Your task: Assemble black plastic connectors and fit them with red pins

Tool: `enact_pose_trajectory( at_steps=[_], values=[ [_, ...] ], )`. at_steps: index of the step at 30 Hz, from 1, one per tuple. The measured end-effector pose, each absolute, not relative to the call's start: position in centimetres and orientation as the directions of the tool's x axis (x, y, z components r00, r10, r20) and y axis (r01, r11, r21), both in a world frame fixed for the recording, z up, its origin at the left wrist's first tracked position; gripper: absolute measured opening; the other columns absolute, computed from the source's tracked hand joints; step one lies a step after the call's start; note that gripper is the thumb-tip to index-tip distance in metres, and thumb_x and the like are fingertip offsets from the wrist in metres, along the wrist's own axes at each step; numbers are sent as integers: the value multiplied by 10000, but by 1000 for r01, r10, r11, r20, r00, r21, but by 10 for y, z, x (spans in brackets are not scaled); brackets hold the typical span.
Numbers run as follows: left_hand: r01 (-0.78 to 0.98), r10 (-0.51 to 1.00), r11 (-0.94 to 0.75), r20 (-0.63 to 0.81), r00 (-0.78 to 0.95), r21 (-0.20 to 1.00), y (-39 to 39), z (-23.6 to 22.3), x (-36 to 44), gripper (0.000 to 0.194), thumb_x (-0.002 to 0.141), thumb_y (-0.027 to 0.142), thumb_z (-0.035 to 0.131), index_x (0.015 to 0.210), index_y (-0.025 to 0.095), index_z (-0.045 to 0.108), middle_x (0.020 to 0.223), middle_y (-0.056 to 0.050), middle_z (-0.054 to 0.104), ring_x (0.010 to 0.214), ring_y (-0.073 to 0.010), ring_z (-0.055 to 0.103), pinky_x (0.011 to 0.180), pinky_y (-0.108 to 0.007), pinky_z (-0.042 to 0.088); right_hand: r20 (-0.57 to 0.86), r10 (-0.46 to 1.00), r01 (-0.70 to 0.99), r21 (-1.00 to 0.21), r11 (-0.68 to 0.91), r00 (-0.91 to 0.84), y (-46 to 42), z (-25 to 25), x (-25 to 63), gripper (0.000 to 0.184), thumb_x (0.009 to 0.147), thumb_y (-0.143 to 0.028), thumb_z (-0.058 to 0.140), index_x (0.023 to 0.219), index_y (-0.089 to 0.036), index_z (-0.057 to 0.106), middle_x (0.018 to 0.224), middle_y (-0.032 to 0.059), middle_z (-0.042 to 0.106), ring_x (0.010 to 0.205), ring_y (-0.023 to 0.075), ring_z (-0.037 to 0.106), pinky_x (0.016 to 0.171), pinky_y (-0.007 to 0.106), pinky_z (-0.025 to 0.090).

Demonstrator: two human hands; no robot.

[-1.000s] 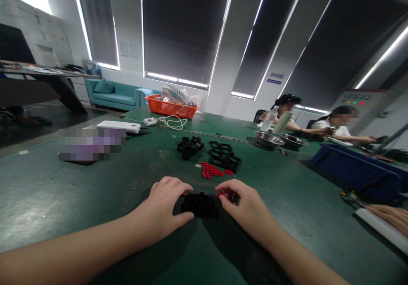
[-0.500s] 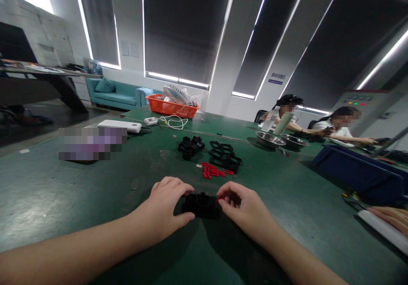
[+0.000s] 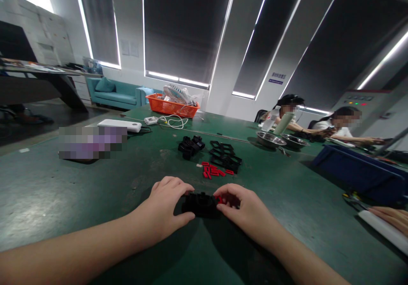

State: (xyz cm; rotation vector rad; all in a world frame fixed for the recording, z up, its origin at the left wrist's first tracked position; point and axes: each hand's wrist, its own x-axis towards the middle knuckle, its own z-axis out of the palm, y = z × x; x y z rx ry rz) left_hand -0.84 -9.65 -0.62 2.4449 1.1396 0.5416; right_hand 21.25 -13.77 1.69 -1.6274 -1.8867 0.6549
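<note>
A black plastic part (image 3: 200,205) with a raised middle rests on the green table in front of me. Its left end sits between the thumb and fingers of my left hand (image 3: 168,204). My right hand (image 3: 244,202) has its thumb and index finger at the part's right end, around a small red plastic piece (image 3: 219,199), partly hidden by the fingers. Beyond my hands lies a loose group of small red plastic pieces (image 3: 213,171). Black open frames (image 3: 225,154) lie behind them, with a heap of black plastic parts (image 3: 190,147) to their left.
An orange basket (image 3: 172,106) with a fan stands at the back, near a white cable (image 3: 178,122). A white power bank (image 3: 119,126) lies left. Metal bowls (image 3: 270,139) and a blue bin (image 3: 360,170) are right. Two people sit beyond; another person's hand (image 3: 392,218) shows at right.
My right index finger and thumb have shifted slightly left against the black part's right end, and more of the red piece shows. My left hand stays in place.
</note>
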Motion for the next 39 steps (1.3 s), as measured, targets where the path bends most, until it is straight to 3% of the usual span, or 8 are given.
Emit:
enact_pose_trajectory(
  at_steps=[8,17,24,39],
  values=[
    [621,771,-606,175,612,497,-97,-5,-9,339,762,251,687,1098,228,644,1118,-75,630,1126,-316,509,973,-504,387,140,985,756,-633,165,-99,-135,15,214,213,734,-35,666,875,-188,711,878,24,667,734,154,606,660,284,463],
    [629,776,-602,174,606,493,-97,-6,-8,340,758,229,697,1094,224,644,1123,-76,629,1126,-314,507,972,-506,379,82,995,744,-660,98,-59,-135,14,213,190,760,-95,673,917,-199,700,732,-9,670,656,150,591,619,277,438],
    [632,775,-602,168,609,488,-97,-5,-8,334,763,229,693,1094,232,641,1120,-66,630,1122,-312,504,964,-504,382,126,991,689,-715,119,-40,-135,13,213,162,744,-99,667,846,-216,621,776,3,684,708,170,616,613,274,439],
    [622,767,-605,153,624,498,-98,-2,-9,325,759,268,716,1073,227,642,1128,-65,627,1132,-315,496,972,-505,374,141,988,708,-693,138,-54,-136,14,214,129,741,-100,688,792,-212,649,723,-13,672,657,152,597,596,267,424]
  ],
)
